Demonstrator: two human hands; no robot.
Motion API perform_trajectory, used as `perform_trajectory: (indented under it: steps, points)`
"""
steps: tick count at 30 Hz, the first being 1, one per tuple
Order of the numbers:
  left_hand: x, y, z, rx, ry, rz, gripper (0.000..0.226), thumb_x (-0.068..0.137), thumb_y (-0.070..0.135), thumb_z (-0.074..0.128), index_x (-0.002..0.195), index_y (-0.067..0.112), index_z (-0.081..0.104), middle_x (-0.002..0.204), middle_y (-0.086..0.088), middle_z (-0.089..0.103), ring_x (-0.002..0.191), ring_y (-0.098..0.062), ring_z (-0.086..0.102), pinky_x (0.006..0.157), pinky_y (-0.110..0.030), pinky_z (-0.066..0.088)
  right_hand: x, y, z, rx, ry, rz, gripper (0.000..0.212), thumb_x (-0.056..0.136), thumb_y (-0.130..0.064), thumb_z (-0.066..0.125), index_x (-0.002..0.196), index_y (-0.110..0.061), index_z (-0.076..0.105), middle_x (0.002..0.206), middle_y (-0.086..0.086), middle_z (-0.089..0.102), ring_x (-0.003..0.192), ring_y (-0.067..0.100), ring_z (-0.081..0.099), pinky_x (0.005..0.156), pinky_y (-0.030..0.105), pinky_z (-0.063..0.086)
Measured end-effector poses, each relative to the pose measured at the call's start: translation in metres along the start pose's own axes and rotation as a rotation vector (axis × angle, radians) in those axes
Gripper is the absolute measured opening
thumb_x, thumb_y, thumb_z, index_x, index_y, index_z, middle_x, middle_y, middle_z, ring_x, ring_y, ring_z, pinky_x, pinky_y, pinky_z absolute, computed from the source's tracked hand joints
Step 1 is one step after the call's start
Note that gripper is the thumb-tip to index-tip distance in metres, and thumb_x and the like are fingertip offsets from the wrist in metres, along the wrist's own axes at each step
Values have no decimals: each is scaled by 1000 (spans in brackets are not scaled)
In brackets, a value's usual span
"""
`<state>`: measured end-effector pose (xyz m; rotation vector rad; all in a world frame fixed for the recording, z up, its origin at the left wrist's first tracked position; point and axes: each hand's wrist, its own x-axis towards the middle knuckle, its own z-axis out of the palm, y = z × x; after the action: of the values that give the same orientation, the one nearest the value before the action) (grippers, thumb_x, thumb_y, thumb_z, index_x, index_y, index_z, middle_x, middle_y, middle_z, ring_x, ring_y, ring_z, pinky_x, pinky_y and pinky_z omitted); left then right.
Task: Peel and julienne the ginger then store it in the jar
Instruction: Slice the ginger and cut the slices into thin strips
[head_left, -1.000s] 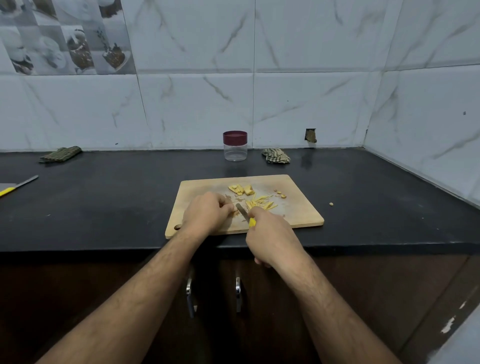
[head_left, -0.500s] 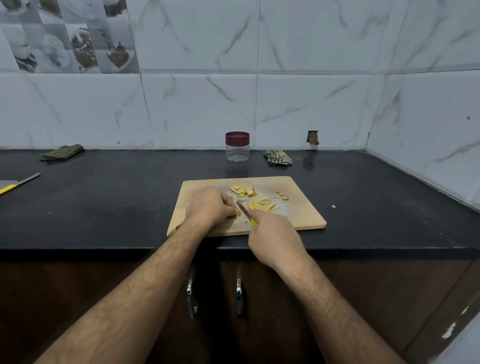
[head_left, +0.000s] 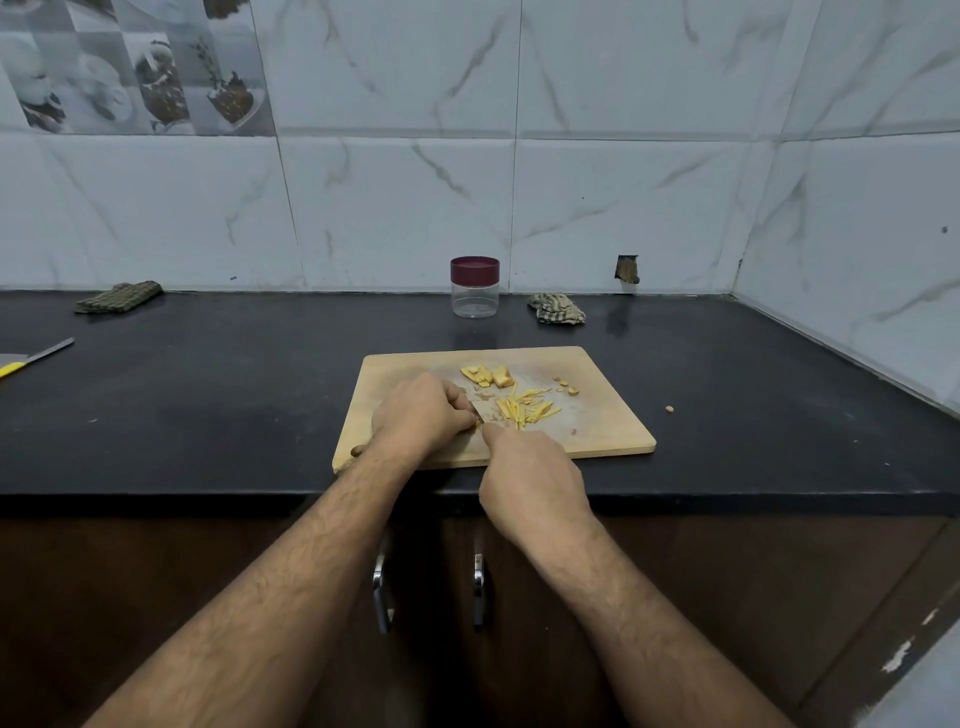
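Observation:
A wooden cutting board (head_left: 597, 431) lies on the black counter. On it sit a few ginger slices (head_left: 485, 375) at the back and a pile of thin ginger strips (head_left: 524, 408) in the middle. My left hand (head_left: 418, 413) is curled over a ginger piece on the board, which the fingers mostly hide. My right hand (head_left: 530, 478) grips a knife (head_left: 480, 413); only a bit of the blade shows between the two hands. A clear jar with a maroon lid (head_left: 474, 287) stands closed behind the board near the wall.
A second knife with a yellow handle (head_left: 36, 358) lies at the far left. A folded cloth (head_left: 118, 297) sits back left, a crumpled cloth (head_left: 556, 309) right of the jar. A small scrap (head_left: 669, 409) lies right of the board. Cabinet handles (head_left: 478, 587) are below.
The knife's yellow handle, visible before, is now hidden under my right hand, and the blade has come down close against my left fingers. The left hand stays in place.

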<state>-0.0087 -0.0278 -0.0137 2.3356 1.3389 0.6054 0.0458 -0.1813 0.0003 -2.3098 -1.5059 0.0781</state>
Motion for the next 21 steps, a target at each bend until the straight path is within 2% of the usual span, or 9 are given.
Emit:
perform_trajectory:
  steps: [2,8,12,16,21]
  points:
    - [-1,0,0,-1,3,2,25,82,34,74,58,34,65,86,19,72,88,-8,64,67,-27,48,2,-3,-1,3,-10,8,39,88,-3,42,121,-20,54,101,4,58,101,26,55,69,34,39]
    - [-2,-1,1,-8,18,2,26,82,36,75,58,33,65,87,19,72,89,-8,64,71,-29,52,-14,5,-4,-4,-40,5,34,88,-2,44,117,-18,53,87,0,48,84,22,46,64,33,39]
    - [-4,0,1,-13,20,-5,27,83,36,75,58,33,64,86,19,72,87,-8,63,68,-28,50,-26,10,-7,39,-31,13,44,93,-6,45,134,-24,50,100,3,57,92,23,54,66,31,44]
    - [-8,1,1,-40,33,-7,26,84,36,75,60,34,65,88,18,72,87,-7,62,68,-28,47,-22,10,-7,68,18,20,48,94,-8,45,139,-26,47,106,3,62,92,21,53,67,31,46]
    - [-13,3,0,-46,43,-10,14,86,35,73,72,34,70,91,17,71,89,-8,62,69,-28,47,-14,9,-7,85,34,24,49,94,-9,43,140,-26,47,109,5,63,98,24,55,74,33,51]
